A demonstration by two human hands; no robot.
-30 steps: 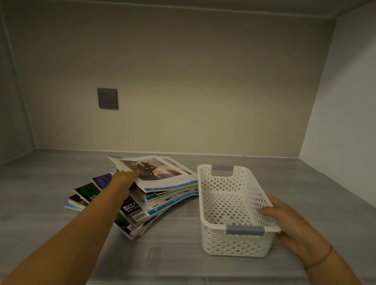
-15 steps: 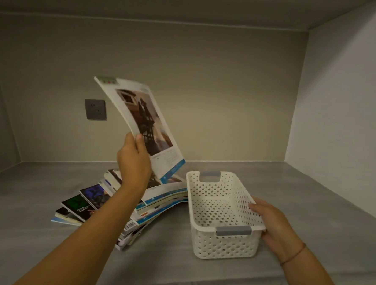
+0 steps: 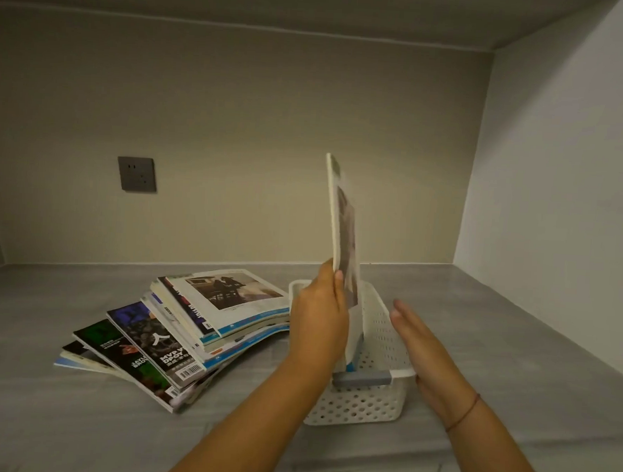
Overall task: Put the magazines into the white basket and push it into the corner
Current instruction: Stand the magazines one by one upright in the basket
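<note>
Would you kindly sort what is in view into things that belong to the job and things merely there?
Belonging:
- upright magazine in the left hand
- magazine pile
- white basket
- right hand, open beside the basket

Merely there:
- wall socket
- red wrist string

Left hand (image 3: 317, 318) is covering the near-left rim and wall of the white perforated plastic basket (image 3: 380, 335). Upright thin white magazine (image 3: 344, 234) is showing motion blur, cover picture unreadable; its lower end is dropping out of sight behind that hand. Both forearms are running off the bottom edge. Lowest magazines in the fanned stack (image 3: 172, 336), left of the left hand, are mostly buried.
</note>
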